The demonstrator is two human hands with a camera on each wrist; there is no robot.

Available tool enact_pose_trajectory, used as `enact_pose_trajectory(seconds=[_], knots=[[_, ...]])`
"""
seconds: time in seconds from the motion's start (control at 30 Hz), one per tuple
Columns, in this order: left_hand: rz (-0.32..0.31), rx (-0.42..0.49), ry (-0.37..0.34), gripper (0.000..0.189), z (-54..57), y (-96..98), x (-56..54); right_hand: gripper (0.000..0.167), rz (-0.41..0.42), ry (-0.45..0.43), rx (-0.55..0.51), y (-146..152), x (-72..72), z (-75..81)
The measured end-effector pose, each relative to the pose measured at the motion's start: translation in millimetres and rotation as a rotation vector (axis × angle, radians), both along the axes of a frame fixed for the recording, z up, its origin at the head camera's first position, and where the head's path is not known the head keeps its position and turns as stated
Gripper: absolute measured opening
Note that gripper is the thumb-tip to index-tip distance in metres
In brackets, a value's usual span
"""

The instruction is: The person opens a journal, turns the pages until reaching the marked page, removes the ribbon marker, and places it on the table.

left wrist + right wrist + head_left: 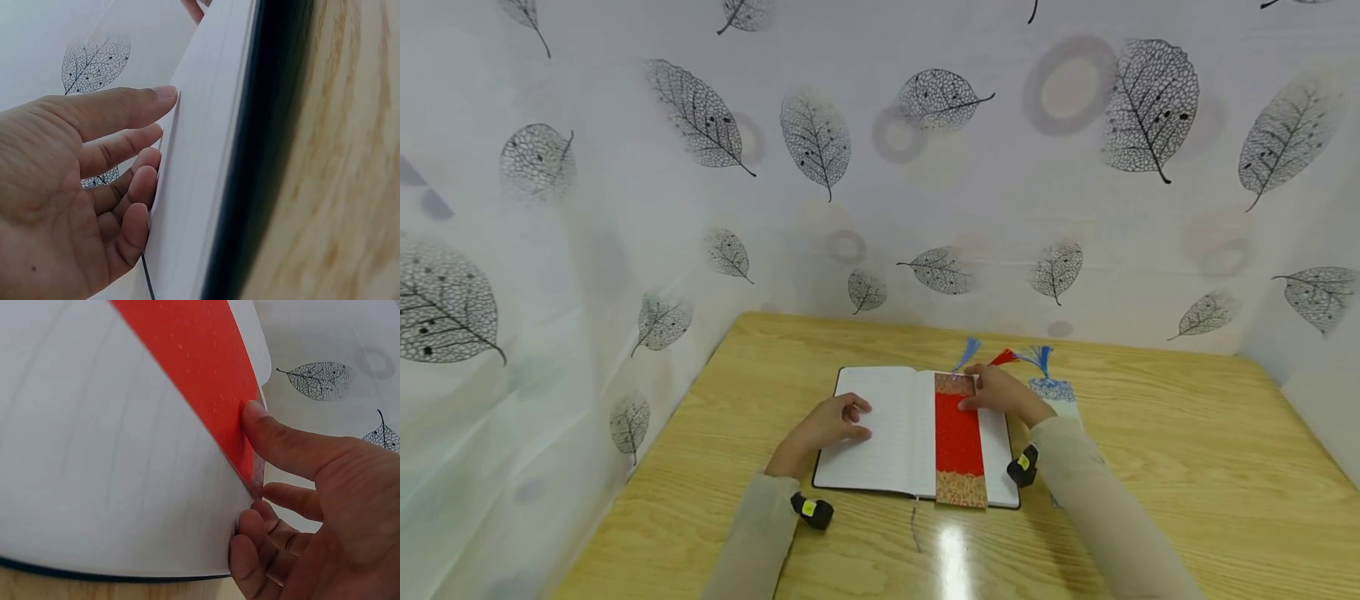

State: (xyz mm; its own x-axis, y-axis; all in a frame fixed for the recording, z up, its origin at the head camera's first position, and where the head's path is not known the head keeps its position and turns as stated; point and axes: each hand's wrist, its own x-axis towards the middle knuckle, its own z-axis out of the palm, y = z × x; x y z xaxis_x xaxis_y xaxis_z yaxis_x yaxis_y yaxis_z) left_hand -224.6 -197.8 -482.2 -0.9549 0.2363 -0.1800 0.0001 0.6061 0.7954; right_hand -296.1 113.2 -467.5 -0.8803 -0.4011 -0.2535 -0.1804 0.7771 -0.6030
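Observation:
An open notebook (874,442) with lined white pages and a dark cover lies on the table. Lengthwise along its right page is a red bookmark (958,435) with brown patterned ends, its near end reaching past the notebook's lower edge. My right hand (1002,393) pinches the bookmark's far end; in the right wrist view the thumb (255,415) presses on its red face. Over the left page, my left hand (826,422) has loosely bent fingers and holds nothing. Its fingertips (145,181) are right at the page surface in the left wrist view.
A second bookmark (1054,390), pale with a blue pattern, lies right of the notebook, partly hidden by my right arm. Blue tassels (970,352) and a red tassel (1003,357) lie beyond the notebook. A thin grey ribbon (914,527) trails from its spine. Leaf-printed curtain (865,167) surrounds the table.

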Motion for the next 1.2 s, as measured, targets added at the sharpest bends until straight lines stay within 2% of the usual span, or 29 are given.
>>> enact_pose_trajectory(seconds=[0.23, 0.4, 0.7, 1.2], knots=[[-0.006, -0.020, 0.009, 0.031, 0.5, -0.7, 0.6, 0.074, 0.027, 0.035, 0.058, -3.4, 11.3, 3.5], [-0.003, -0.019, 0.017, 0.031, 0.8, -1.3, 1.6, 0.070, 0.019, 0.036, 0.045, -6.4, 15.4, 4.7], [-0.008, -0.021, 0.021, 0.030, 0.7, -0.7, 2.6, 0.063, 0.021, -0.059, 0.025, -10.0, 18.4, 9.2], [-0.019, -0.073, 0.034, 0.037, 0.5, 1.6, -0.5, 0.058, 0.037, -0.066, 0.000, -5.7, 28.2, 12.1]])
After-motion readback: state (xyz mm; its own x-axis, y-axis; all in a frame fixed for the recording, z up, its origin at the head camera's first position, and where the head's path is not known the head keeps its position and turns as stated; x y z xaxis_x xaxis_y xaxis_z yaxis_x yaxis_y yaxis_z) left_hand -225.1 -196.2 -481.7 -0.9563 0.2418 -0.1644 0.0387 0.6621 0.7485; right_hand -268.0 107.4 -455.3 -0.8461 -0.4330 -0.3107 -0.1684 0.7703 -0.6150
